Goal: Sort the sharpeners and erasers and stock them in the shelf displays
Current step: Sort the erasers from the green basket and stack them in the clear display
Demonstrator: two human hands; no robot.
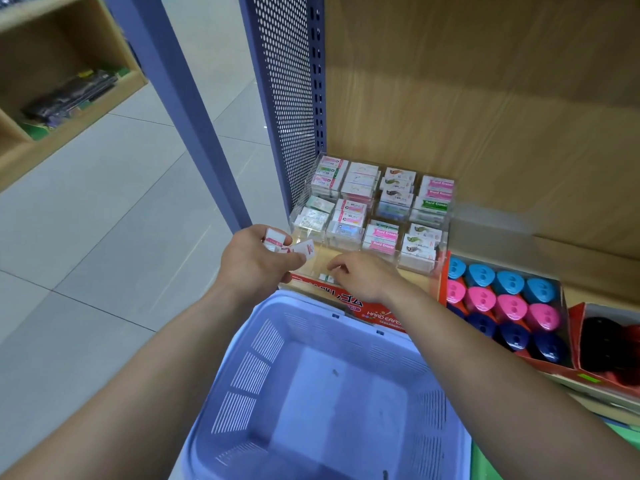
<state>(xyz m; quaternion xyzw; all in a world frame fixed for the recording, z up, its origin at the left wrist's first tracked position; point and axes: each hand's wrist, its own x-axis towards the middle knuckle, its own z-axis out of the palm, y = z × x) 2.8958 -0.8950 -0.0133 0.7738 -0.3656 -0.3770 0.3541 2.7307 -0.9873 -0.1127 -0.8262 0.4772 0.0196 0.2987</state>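
My left hand (252, 259) holds a few small white erasers with red print (289, 244) just left of the clear acrylic eraser display (445, 216). My right hand (363, 277) reaches into the display's front compartment, fingers curled down at a small eraser (326, 278); whether it pinches the eraser is hidden. The display's other compartments hold several stacks of wrapped erasers (379, 239). To the right, a red tray (446, 285) holds rows of blue, pink and navy sharpeners (509, 306).
A lilac plastic basket (249, 375) sits below my arms, against the wooden shelf. A red eraser box (360, 306) lies at the shelf's front edge. Another tray with dark red and black sharpeners (609, 348) stands at far right. A perforated blue upright (284, 98) borders the shelf's left side.
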